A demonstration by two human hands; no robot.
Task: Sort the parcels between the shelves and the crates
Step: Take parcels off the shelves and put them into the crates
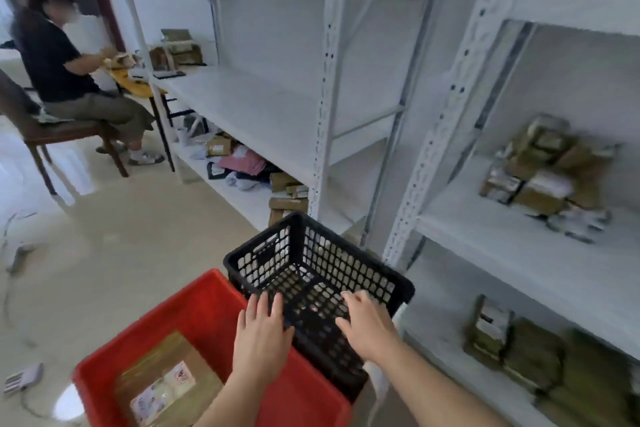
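A black mesh crate [322, 253] stands in front of me beside a red crate [194, 315]; I see nothing inside it. In the red crate lies a brown labelled parcel [166, 378]. My left hand [261, 340] lies on the black crate's near rim with its fingers spread. Further right on the same rim, my right hand [367, 326] rests with fingers apart and slightly curled. Brown parcels are piled on the right rack's middle shelf [543, 177] and stacked on its lower shelf [526, 354].
White metal racks run along the wall; the left rack's middle board [249, 104] is mostly bare. Mixed parcels and bags [249, 166] fill its bottom shelf. A person [59, 59] sits at a small table far left. A small device with a cable [24, 378] lies on the floor.
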